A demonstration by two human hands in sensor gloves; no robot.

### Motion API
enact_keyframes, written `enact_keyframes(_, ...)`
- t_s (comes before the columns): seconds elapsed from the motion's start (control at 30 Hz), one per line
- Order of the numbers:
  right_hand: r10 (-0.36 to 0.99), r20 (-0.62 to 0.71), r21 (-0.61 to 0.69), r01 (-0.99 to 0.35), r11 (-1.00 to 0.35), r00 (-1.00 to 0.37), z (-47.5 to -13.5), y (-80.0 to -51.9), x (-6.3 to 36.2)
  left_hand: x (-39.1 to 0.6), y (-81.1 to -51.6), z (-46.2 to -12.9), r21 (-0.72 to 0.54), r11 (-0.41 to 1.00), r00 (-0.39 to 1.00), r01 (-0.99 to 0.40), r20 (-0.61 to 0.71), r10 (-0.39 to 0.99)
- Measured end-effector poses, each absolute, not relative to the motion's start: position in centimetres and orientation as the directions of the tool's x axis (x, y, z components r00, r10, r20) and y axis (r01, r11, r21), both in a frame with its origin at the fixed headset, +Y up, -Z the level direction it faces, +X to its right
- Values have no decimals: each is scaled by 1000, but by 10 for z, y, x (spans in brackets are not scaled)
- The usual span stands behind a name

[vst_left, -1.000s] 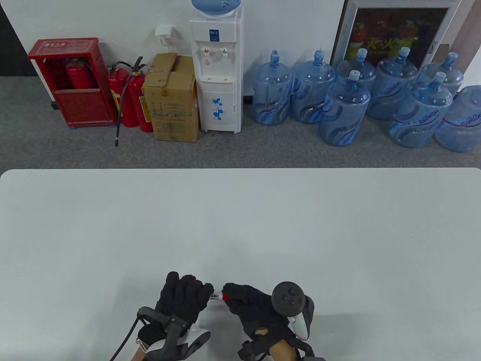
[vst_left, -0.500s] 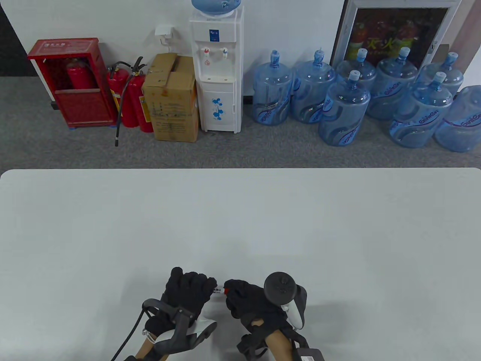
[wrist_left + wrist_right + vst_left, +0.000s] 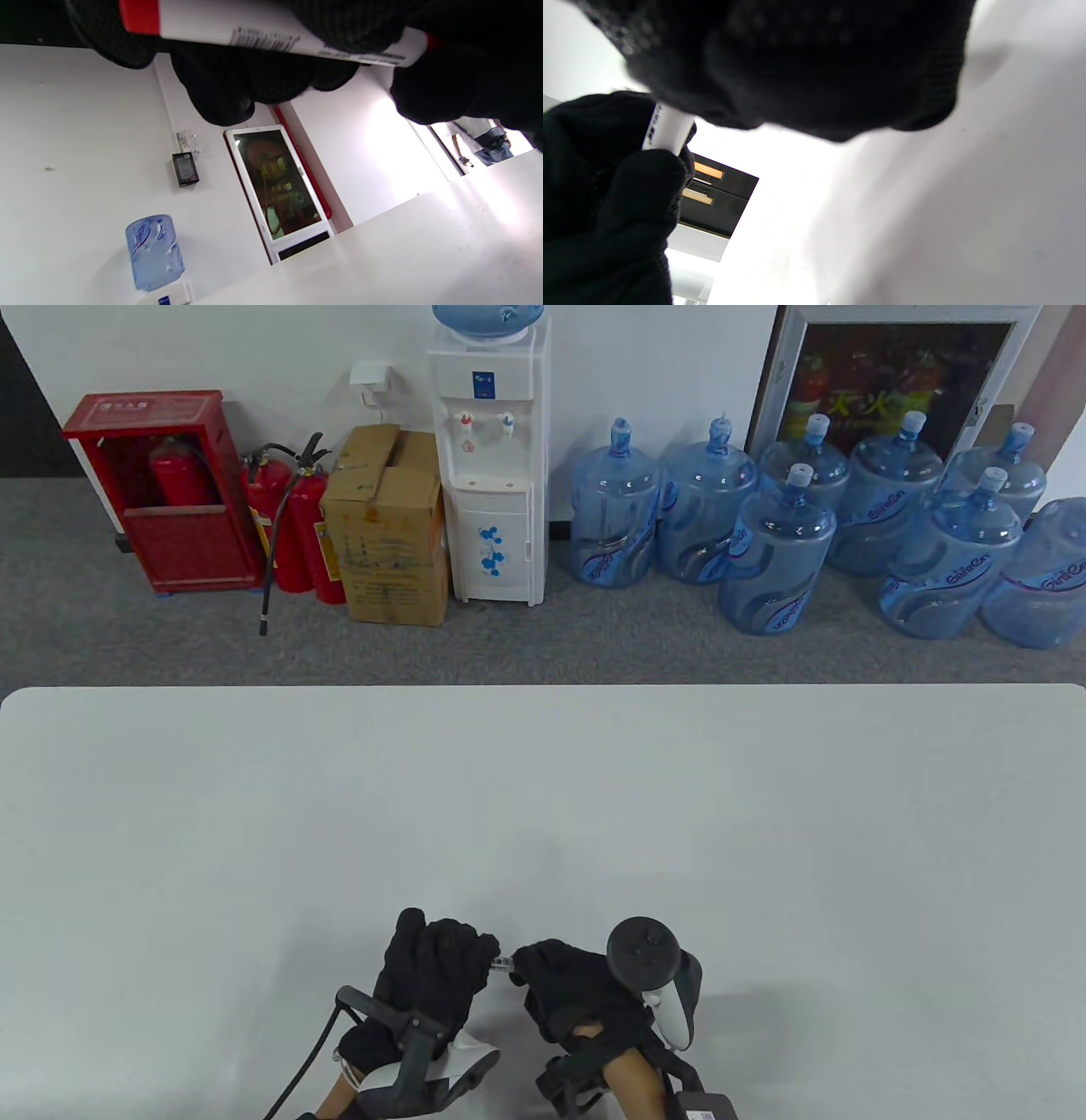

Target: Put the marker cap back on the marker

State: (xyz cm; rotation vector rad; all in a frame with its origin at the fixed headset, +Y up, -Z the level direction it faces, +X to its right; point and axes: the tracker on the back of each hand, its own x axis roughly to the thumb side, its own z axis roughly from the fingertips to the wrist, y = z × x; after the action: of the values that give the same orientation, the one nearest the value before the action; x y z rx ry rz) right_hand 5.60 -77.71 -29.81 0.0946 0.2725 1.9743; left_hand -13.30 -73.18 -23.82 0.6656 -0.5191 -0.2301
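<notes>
Marker (image 3: 271, 36) held level between both gloved hands, low over near edge of table (image 3: 543, 780). White barrel with printed label, red band at one end, bit of red showing at other end where right glove met it. Left hand (image 3: 433, 971) wrapped around barrel, fingers (image 3: 220, 91) curled closed on it. Right hand (image 3: 568, 988) fisted at other end of marker; cap itself hidden inside glove, so couldn't tell whether seated or what those fingers gripped. Only short stretch of barrel (image 3: 502, 960) visible between gloves from above.

Table: plain white, matte, rounded far corners. Beyond it grey carpet and white wall. Against wall, left to right: red cabinet (image 3: 161, 492) with extinguisher inside, two loose extinguishers (image 3: 293, 530), cardboard box (image 3: 386, 526), white water dispenser (image 3: 492, 458), cluster of blue water jugs (image 3: 814, 534), framed poster (image 3: 899, 373) behind jugs.
</notes>
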Motion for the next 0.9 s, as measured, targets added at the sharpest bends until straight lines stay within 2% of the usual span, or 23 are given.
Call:
enact_keyframes(0.23, 914, -146, 250, -908, -336, -378, -301, -788, 56, -134, -735, -238, 705, 696, 782, 135, 356, -512)
enact_keyframes(0.4, 924, -102, 242, -910, -336, -368, -298, -783, 58, -145, -740, -244, 649, 758, 813, 67, 404, -419)
enact_keyframes(0.47, 928, -104, 200, -922, -332, -357, -297, -781, 59, -145, -741, -245, 635, 770, 810, 61, 419, -410)
enact_keyframes(0.6, 930, -58, 203, -916, -345, -363, -297, -776, 67, -150, -738, -249, 624, 778, 820, 75, 406, -404)
enact_keyframes(0.8, 887, -17, 15, -887, -462, -462, -295, -757, 104, -181, -737, -264, 597, 792, 874, 125, 312, -372)
enact_keyframes(0.9, 767, -16, -181, -752, -634, -642, -290, -744, 131, -207, -738, -277, 561, 799, 920, 216, 157, -359)
